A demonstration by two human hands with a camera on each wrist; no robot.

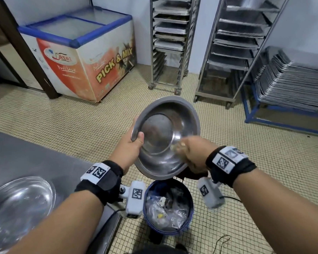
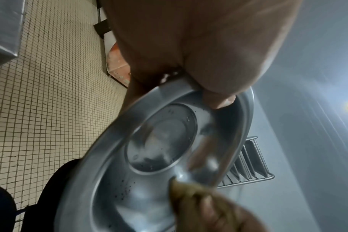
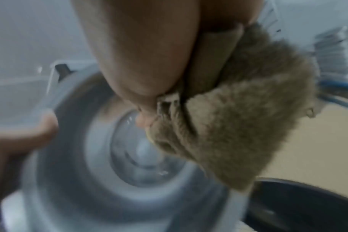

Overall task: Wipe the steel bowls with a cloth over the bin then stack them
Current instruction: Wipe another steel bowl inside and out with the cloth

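Over the bin point(image 1: 188, 197), a steel bowl point(image 1: 163, 123) is held tilted, its inside turned toward the person; the left hand point(image 1: 126, 150) grips the bowl's left rim, thumb point(image 1: 139, 138) curled over the edge onto the inner wall and the other fingers hidden behind the bowl (their spread cannot be told). The right hand point(image 1: 193, 154) bunches a tan cloth point(image 3: 238, 113) in curled fingers and presses it against the lower right of the bowl's inner wall; the right wrist view is blurred, though the cloth shows folded under the thumb point(image 3: 141, 62). Dark specks dot the inner wall in the left wrist view. The bin stands on the tiled floor point(image 1: 63, 121) directly under the bowl, lined with a clear bag and holding scraps. Left of the person a second bowl point(image 1: 17, 211) sits on a steel counter point(image 1: 35, 154); across the floor stand a chest freezer point(image 1: 85, 57), two tray racks point(image 1: 171, 39) and a stack of metal trays point(image 1: 291, 81).
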